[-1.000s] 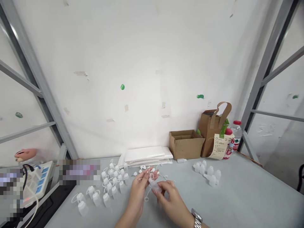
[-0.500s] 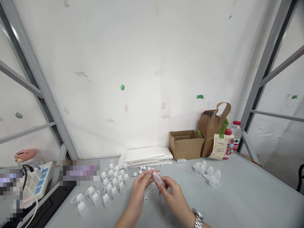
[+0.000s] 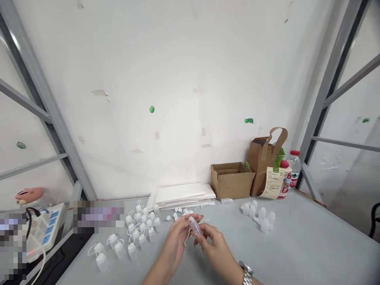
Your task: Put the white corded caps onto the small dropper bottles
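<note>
On the left of the grey table (image 3: 297, 241) lie many small white bottles (image 3: 142, 233) with thin loop straps. Near the middle, your left hand (image 3: 178, 241) is curled narrow and holds the top of one clear plastic bottle (image 3: 195, 226), and your right hand (image 3: 215, 247) pinches the same bottle from the right. This bottle now stands a little more upright than a moment ago, so you have turned it slightly in your fingers, and its strap (image 3: 187, 237) hangs down. Farther right stands a small group of white caps (image 3: 258, 215), and behind them a cardboard box (image 3: 231, 181).
</note>
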